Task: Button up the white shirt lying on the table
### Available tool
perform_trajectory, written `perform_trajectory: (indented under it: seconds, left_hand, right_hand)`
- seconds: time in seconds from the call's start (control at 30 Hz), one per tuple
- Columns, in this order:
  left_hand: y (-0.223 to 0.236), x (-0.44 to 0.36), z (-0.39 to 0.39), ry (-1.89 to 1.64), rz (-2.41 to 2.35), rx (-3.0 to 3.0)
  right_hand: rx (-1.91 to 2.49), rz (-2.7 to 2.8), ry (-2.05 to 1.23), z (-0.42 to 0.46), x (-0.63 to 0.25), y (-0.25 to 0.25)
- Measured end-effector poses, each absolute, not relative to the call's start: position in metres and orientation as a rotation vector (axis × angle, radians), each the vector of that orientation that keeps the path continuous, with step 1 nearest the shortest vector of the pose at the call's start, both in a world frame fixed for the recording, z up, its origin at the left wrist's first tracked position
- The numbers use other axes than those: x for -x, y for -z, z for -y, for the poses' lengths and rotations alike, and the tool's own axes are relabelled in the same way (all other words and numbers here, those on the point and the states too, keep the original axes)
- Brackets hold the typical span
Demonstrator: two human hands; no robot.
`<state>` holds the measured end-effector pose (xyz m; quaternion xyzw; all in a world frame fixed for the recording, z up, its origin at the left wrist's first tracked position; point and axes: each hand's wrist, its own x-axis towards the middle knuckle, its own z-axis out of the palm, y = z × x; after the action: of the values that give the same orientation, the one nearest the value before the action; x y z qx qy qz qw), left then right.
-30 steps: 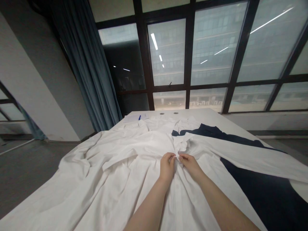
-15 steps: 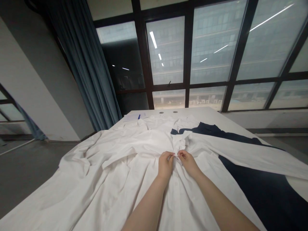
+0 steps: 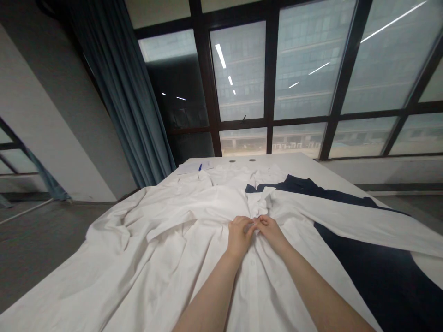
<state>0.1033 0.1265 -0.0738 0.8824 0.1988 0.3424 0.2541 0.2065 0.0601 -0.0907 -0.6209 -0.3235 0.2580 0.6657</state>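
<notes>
A white button-up shirt [image 3: 207, 249] lies spread over the table, its front placket running toward me and one sleeve stretched to the right. My left hand [image 3: 240, 234] pinches the placket just below the collar area. Close against it, my right hand [image 3: 270, 231] pinches the same spot, and the fingertips of both hands meet. Whatever small part sits between the fingertips, perhaps a button, is hidden. Under the shirt's right side shows a dark navy garment [image 3: 384, 272].
The white table [image 3: 284, 160] reaches toward the windows, with two round holes near its far edge. A blue pen [image 3: 200, 167] lies on paper [image 3: 188, 168] at the far left. A blue curtain [image 3: 121, 92] hangs beyond it.
My left hand's fingers have moved slightly right and now touch the right hand's fingertips. The shirt lies almost as before.
</notes>
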Motion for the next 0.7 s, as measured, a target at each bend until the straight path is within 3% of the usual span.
perform_trajectory:
  seconds: [0.7]
  left_hand:
    - [0.081, -0.110, -0.132, -1.081, -0.521, -2.158]
  right_hand:
    - [1.059, 0.354, -0.791, -0.055, -0.199, 0.086]
